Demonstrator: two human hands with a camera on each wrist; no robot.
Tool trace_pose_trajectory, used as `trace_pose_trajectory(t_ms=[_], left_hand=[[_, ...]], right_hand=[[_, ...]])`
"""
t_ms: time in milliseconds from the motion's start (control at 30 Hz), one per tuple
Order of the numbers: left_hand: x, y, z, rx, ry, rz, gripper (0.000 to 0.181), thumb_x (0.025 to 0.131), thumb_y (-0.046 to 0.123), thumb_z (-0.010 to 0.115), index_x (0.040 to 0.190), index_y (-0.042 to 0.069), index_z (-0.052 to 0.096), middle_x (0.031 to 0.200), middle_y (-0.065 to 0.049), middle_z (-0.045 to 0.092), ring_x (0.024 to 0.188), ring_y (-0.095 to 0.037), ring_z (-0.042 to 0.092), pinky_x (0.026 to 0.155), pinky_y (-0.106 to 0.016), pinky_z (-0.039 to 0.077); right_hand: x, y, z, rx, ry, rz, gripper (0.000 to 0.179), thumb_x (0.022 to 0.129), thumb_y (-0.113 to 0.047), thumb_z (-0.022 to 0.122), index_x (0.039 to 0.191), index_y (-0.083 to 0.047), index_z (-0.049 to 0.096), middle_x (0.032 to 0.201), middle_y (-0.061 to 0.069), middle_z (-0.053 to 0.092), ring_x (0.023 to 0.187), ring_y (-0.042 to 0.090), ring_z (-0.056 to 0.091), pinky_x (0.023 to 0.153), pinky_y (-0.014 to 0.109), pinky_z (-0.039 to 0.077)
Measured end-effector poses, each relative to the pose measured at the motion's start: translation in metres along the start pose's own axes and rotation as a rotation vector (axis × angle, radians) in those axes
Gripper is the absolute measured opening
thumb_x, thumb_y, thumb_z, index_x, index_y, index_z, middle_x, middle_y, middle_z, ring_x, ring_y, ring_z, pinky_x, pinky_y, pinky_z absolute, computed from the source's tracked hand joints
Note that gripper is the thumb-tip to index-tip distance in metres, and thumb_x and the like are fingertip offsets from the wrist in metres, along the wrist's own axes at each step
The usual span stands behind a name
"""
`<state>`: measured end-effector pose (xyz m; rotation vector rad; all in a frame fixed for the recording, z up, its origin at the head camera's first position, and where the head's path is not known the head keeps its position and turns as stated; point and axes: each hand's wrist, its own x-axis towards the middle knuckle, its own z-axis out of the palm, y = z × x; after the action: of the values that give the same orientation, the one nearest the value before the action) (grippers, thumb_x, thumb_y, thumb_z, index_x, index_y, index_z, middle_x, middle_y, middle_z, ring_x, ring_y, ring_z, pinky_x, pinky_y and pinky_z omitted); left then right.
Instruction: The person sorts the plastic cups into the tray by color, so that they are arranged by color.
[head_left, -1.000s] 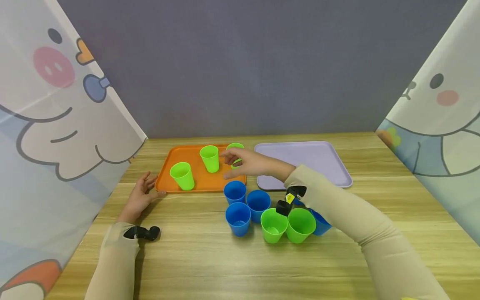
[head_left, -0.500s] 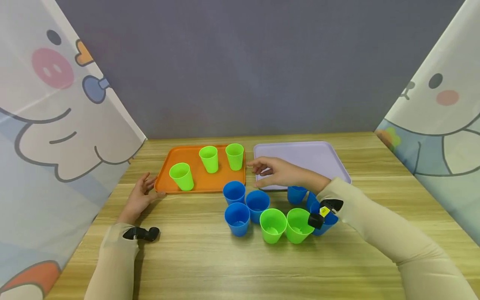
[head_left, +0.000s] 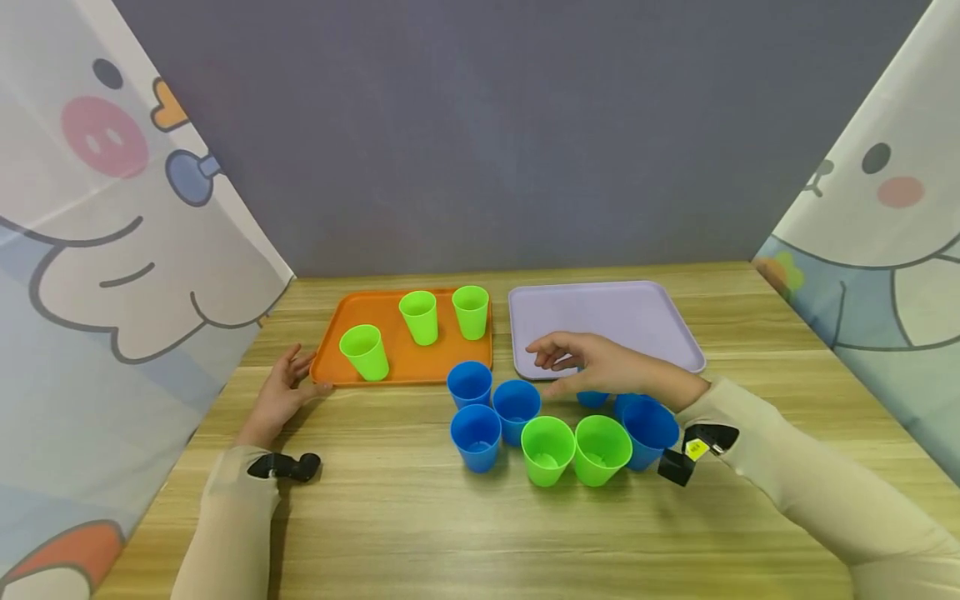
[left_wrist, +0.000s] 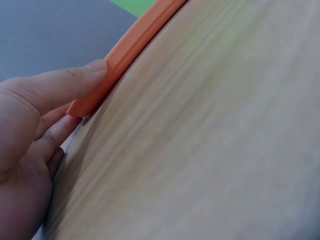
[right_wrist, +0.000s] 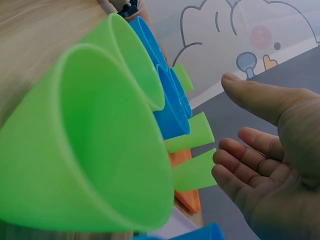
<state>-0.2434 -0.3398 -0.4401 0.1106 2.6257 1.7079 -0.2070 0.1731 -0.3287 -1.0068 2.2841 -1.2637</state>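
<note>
At the near left corner of the orange tray, my left hand has its thumb on the front wall and its fingers around the side. The left wrist view shows the thumb against the tray's edge. My right hand holds nothing; its fingers are loosely bent with the thumb apart. It hovers over the front edge of the lavender tray, partly hiding a blue cup. Below it stand two green cups, one large in the right wrist view, and another blue cup.
Three green cups stand on the orange tray. Three blue cups cluster in front of it, left of the two green ones. The lavender tray lies at the back right. A grey backdrop rises behind the wooden table.
My right hand has moved from beside the rear right green cup on the orange tray, rightward and nearer, to over the blue cups. My left hand stays at the tray corner.
</note>
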Motion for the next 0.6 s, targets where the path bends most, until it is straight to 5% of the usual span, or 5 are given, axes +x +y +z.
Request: trace_pose_trajectory(t_ms=[267, 600], left_hand=[[0.001, -0.001, -0.001, -0.002, -0.003, -0.013, 0.104, 0.090, 0.001, 0.072, 0.157, 0.000, -0.007, 0.159, -0.030, 0.020, 0.144, -0.047, 0.022, 0.116, -0.058, 0.019], [-0.001, 0.003, -0.001, -0.010, -0.014, -0.015, 0.104, 0.090, 0.000, 0.071, 0.157, 0.000, -0.008, 0.159, -0.030, 0.019, 0.144, -0.047, 0.021, 0.116, -0.059, 0.018]], right_hand=[[-0.020, 0.006, -0.002, 0.032, -0.073, -0.003, 0.056, 0.088, -0.013, 0.078, 0.134, 0.005, 0.052, 0.121, 0.021, 0.058, 0.116, 0.045, 0.050, 0.104, 0.057, 0.041], [-0.040, 0.014, -0.010, 0.007, -0.205, -0.038, 0.061, 0.084, -0.015, 0.081, 0.132, 0.008, 0.051, 0.123, 0.018, 0.057, 0.115, 0.039, 0.054, 0.103, 0.037, 0.047]])
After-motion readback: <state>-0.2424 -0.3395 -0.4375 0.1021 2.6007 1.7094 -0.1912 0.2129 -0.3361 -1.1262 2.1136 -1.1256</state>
